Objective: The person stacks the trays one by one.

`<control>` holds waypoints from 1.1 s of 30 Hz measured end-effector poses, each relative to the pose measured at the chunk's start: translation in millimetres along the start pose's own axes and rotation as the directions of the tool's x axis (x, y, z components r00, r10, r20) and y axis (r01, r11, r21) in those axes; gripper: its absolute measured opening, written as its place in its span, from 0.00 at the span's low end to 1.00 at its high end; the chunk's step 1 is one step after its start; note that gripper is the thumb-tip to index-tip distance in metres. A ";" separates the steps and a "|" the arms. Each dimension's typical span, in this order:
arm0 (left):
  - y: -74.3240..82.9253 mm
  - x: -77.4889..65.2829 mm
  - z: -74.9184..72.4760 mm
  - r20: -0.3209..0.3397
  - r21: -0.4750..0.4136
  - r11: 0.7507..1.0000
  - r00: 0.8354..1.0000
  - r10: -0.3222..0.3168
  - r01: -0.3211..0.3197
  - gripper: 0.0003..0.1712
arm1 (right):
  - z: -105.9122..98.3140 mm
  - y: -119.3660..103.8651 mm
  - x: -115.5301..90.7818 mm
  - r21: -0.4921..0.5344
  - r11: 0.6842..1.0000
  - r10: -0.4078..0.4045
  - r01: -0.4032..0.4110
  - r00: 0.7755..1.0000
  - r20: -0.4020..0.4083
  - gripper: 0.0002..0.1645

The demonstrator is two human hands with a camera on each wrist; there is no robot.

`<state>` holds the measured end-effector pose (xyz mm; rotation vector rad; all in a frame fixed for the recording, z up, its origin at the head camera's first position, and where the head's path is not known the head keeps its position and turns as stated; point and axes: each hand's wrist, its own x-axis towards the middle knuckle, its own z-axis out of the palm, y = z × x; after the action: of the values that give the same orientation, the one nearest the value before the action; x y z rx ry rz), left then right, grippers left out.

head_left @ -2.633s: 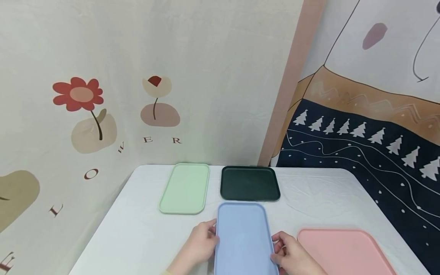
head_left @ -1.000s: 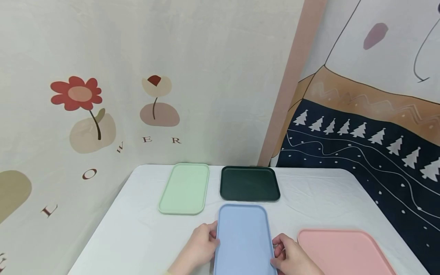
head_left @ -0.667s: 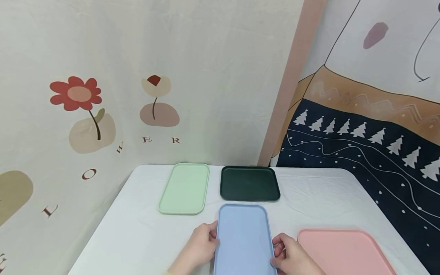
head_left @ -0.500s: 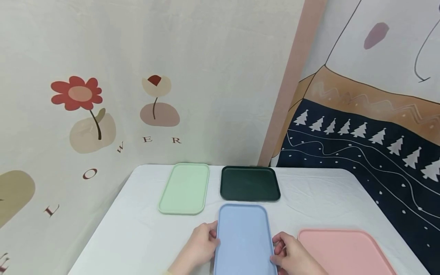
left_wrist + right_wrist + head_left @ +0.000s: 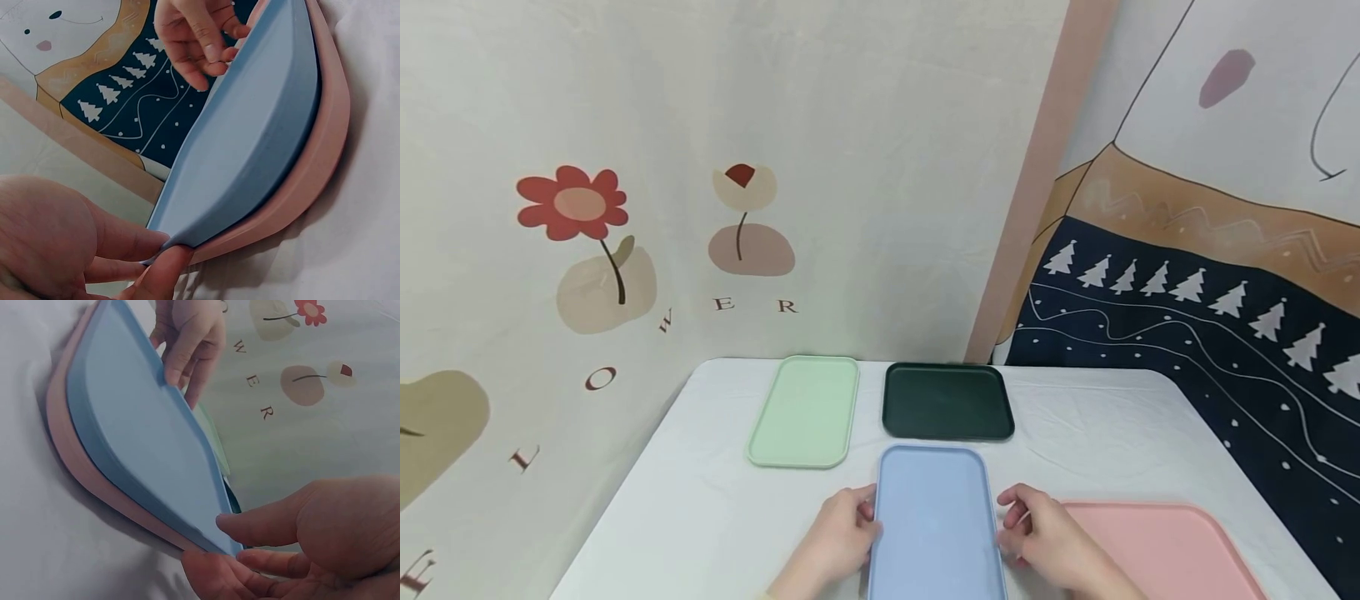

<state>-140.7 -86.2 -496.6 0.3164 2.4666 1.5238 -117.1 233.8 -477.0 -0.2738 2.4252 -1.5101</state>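
A blue rectangular tray (image 5: pixel 937 525) lies lengthwise before me, its near end cut off by the head view. My left hand (image 5: pixel 837 535) pinches its left rim between thumb and fingers, as the left wrist view also shows. On the other side my right hand (image 5: pixel 1051 540) is just off the right rim, fingers loosely bent and holding nothing. Both wrist views reveal a pink tray (image 5: pixel 334 125) directly under the blue one, hidden from above in the head view.
Behind stand a light green tray (image 5: pixel 805 412) and a dark green tray (image 5: pixel 948 402), both lying flat on the white-covered table (image 5: pixel 700 500). Another pink tray (image 5: pixel 1165 550) lies at the right. Printed cloths (image 5: pixel 880 208) rise behind the table.
My right hand has let go of the blue tray's right rim and moved slightly right and away from me. The left hand keeps its grip; the trays stay put.
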 end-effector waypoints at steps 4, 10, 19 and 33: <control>0.6 -0.2 -0.1 0.003 -0.005 1.000 1.000 -0.010 0.010 0.32 | -8.2 -2.8 6.4 -0.092 0.990 -0.106 0.103 0.994 -0.030 0.20; 1.3 -0.8 0.3 -0.002 -0.001 1.000 1.000 0.000 0.000 0.31 | -17.1 -7.0 17.8 -0.198 0.962 -0.209 0.186 0.973 -0.099 0.16; 0.7 -1.9 0.9 -0.008 0.002 1.000 1.000 -0.005 0.005 0.31 | -28.0 -5.6 40.3 -0.319 0.933 -0.241 0.165 0.947 -0.212 0.13; 2.3 -1.8 1.1 -0.005 0.009 1.000 1.000 -0.001 0.001 0.30 | -41.7 6.8 83.7 -0.533 0.814 -0.359 0.230 0.921 -0.153 0.16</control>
<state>-138.5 -84.8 -494.9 0.3139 2.4777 1.5150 -209.9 247.0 -476.3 -0.6323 3.0819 -1.0153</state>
